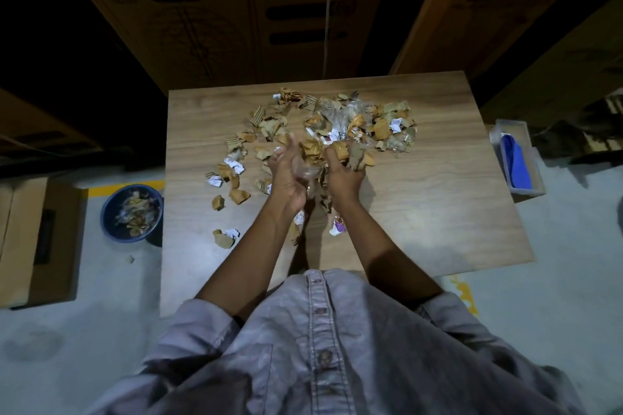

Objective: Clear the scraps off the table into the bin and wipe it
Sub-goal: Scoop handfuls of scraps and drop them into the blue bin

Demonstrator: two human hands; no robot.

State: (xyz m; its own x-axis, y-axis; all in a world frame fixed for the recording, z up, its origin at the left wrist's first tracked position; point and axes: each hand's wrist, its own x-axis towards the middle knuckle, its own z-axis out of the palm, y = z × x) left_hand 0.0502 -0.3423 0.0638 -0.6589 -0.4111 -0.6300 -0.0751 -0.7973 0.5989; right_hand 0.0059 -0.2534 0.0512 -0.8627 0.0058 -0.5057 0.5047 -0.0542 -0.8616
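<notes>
**Two hands gather a clump of scraps at the middle of a littered wooden tabletop**

Seen from above, from the person's own head. A pale wood-grain tabletop [421, 199] stands on a grey floor among large brown cardboard cartons [202, 17]. Torn scraps [381, 128] of brown corrugated cardboard, white paper and clear plastic film lie across its far and left parts. A few stray pieces lie nearer the person.

Both bare forearms reach forward from a grey button-front shirt [303, 347], and the hands meet close together at the near edge of the heap. The right hand [345, 175] has its fingers curled over a fistful of cardboard pieces and grips them. The left hand [286, 178] stands on edge, palm turned toward the right one, with film and paper between them. It seems to act as a wall so that the clump can be squeezed and lifted whole. Blur hides whether its fingers curl round anything.

A round blue bin [105, 216] sits on the floor just off the tabletop's left edge and already holds similar scraps. It is within easy reach of a carried handful. To the right of the tabletop, a folded blue cloth [515, 162] lies in a clear plastic box [505, 126], probably waiting for the wiping step. Most of the scraps are still on the tabletop, so clearing looks far from finished.
</notes>
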